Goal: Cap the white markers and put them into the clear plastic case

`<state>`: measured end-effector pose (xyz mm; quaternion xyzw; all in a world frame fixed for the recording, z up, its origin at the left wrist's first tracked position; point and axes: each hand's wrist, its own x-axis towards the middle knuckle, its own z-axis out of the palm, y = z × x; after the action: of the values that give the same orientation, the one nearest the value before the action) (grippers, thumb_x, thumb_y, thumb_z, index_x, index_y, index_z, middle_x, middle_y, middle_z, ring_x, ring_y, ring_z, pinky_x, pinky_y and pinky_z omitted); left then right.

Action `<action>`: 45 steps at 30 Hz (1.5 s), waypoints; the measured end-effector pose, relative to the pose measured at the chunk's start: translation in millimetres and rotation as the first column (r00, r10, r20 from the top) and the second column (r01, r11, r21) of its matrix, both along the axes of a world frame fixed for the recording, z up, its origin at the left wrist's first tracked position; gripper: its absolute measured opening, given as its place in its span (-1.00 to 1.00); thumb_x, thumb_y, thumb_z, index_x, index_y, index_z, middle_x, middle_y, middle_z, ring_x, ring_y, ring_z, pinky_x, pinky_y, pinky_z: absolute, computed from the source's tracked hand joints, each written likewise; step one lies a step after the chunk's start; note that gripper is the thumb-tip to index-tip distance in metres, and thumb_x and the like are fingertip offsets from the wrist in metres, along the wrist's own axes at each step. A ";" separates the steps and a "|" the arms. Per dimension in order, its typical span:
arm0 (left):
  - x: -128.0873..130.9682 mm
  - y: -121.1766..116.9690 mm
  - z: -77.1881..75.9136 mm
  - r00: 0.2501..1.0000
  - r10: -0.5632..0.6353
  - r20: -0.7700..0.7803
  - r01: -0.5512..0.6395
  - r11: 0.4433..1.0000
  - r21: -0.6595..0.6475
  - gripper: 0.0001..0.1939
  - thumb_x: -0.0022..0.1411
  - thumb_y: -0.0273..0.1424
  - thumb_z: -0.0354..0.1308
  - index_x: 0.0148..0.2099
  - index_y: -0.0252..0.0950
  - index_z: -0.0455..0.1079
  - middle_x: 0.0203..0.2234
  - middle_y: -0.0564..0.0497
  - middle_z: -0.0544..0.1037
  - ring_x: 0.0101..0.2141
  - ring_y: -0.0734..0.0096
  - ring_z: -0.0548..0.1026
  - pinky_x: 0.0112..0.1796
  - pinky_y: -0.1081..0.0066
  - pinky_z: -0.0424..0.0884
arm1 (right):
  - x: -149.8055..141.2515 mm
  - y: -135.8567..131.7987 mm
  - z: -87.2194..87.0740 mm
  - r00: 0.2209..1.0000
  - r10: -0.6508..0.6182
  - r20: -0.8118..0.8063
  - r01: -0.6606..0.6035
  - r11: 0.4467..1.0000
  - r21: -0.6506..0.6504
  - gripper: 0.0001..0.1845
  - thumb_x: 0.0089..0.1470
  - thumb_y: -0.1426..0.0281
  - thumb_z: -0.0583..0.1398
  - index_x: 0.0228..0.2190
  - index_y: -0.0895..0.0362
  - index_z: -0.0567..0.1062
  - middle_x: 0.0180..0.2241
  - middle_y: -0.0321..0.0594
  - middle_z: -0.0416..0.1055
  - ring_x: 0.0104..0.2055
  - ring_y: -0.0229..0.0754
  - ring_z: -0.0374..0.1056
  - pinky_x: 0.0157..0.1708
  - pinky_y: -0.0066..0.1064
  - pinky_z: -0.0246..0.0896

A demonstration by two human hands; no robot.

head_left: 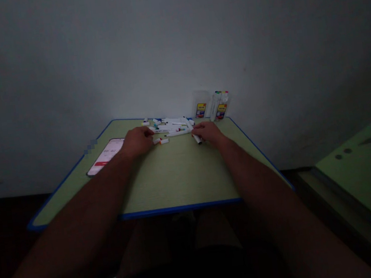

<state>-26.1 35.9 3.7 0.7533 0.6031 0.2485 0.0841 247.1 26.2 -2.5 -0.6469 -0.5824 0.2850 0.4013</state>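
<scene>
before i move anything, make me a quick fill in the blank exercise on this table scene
1. The hand nearer the clear cases is the ____ one.
2. The phone lies toward the ____ side of the table.
3. The trim along the table's front edge is ____ in colour.
4. The loose markers have ____ barrels.

Missing words: right; left; blue; white

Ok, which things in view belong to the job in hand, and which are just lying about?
Likely in the job:
slim white plastic markers, at the right hand
short white cylinders, apparently caps, by the left hand
clear plastic cases with yellow labels, perhaps

Probably just lying about:
rectangular phone, pale screen lit
</scene>
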 end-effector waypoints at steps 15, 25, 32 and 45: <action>2.2 -4.1 3.7 1.000 0.022 0.001 -0.022 0.999 -0.029 -0.73 0.16 -0.41 0.18 -0.10 -0.21 0.60 -0.13 -0.17 0.64 -0.13 0.10 0.56 -0.06 0.17 0.43 | 1.3 -7.2 8.1 0.973 -0.030 -0.229 0.010 0.996 -0.088 -0.93 0.02 0.51 0.32 -0.38 0.20 0.53 -0.57 -0.36 0.42 -0.62 -0.39 0.24 -0.67 -0.54 0.05; 3.1 -4.0 3.3 1.000 0.022 -0.021 -0.022 0.999 -0.029 -0.72 0.17 -0.41 0.16 -0.09 -0.23 0.60 -0.13 -0.18 0.65 -0.14 0.12 0.55 -0.07 0.19 0.43 | 2.4 -6.3 8.4 0.975 -0.055 -0.215 0.036 0.995 -0.093 -0.93 0.01 0.50 0.32 -0.38 0.20 0.54 -0.56 -0.35 0.41 -0.60 -0.38 0.25 -0.65 -0.54 0.10; 3.0 -4.7 3.8 1.000 0.010 -0.018 -0.011 1.000 -0.024 -0.72 0.17 -0.42 0.16 -0.09 -0.25 0.60 -0.11 -0.20 0.64 -0.10 0.08 0.55 -0.04 0.17 0.42 | 1.9 -8.6 10.0 0.978 -0.051 -0.204 0.034 0.996 -0.083 -0.94 0.01 0.50 0.31 -0.40 0.19 0.53 -0.56 -0.34 0.40 -0.60 -0.37 0.25 -0.64 -0.54 0.09; 3.4 -4.8 2.5 1.000 -0.001 -0.010 0.000 0.999 -0.032 -0.71 0.18 -0.39 0.15 -0.08 -0.27 0.60 -0.13 -0.22 0.64 -0.14 0.08 0.56 -0.08 0.16 0.42 | 12.3 4.4 2.4 0.970 -0.109 -0.219 0.103 0.994 -0.035 -0.89 -0.09 0.47 0.28 -0.40 0.18 0.56 -0.55 -0.33 0.41 -0.56 -0.32 0.28 -0.60 -0.52 0.17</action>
<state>-22.7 31.1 6.2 0.7533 0.6072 0.2349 0.0933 259.4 30.6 -0.1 -0.6461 -0.4956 0.3399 0.4705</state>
